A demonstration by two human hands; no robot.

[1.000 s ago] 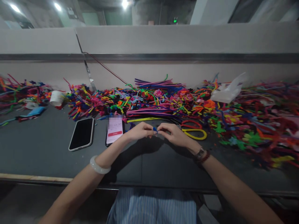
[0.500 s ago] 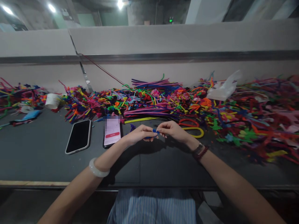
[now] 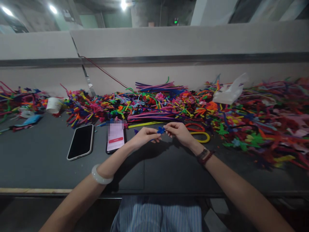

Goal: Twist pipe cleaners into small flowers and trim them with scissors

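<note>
Hands near each other, pinching blue piece; forearms angled inward.

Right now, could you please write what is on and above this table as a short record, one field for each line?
Left hand: fingers hold a small blue fuzzy piece
Right hand: fingers pinch the right side of the same piece
Phones: dark-screen phone and lit phone, left of the hands
Near right hand: red loop and yellow loop
Back of table: pile of colourful fuzzy sticks
On pile, right: white plastic bag
Far left: white cup
</note>
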